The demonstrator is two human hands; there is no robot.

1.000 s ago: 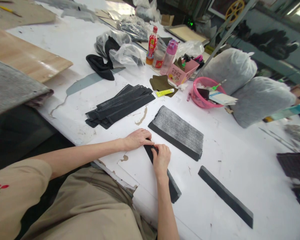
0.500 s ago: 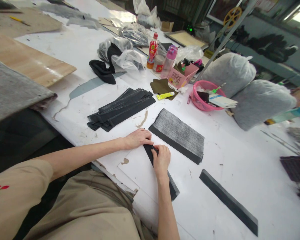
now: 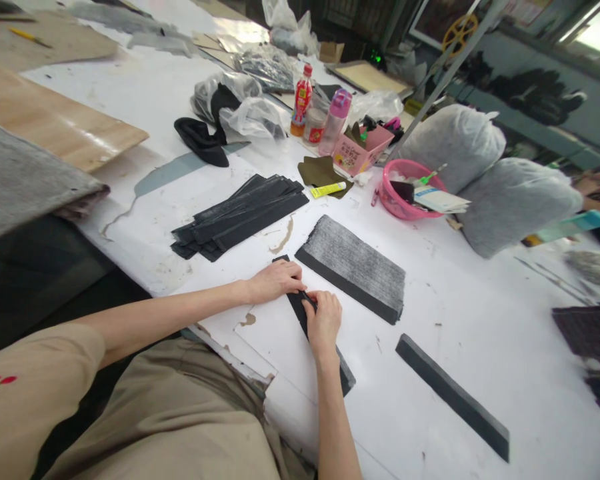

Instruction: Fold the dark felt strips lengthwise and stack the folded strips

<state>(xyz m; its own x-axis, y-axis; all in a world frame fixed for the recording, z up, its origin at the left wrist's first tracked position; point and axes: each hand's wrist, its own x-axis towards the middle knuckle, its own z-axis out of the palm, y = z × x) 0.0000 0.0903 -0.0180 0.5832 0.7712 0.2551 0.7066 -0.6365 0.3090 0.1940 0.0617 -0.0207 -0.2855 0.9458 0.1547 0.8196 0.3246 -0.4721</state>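
Observation:
A long black fabric strip lies slantwise on the white table, its near end lighter grey. My left hand pinches the strip near its far end, fingers closed. Just below, my right hand grips the same strip with thumb and bent fingers, and a raised edge shows between the two hands. Beyond them sits a neat stack of strips, grey on top and black along the side. A fanned pile of black strips lies to the left. One single dark strip rests apart at the right.
A pink basket, a pink box, a bottle of orange drink and a yellow tube stand or lie farther back. Two stuffed white bags are at the right. Boards overhang the left table edge.
My left hand has slid slightly back along the strip, so its far end now shows beyond the fingers. My right hand stays nearly in place. The whole view has shifted slightly.

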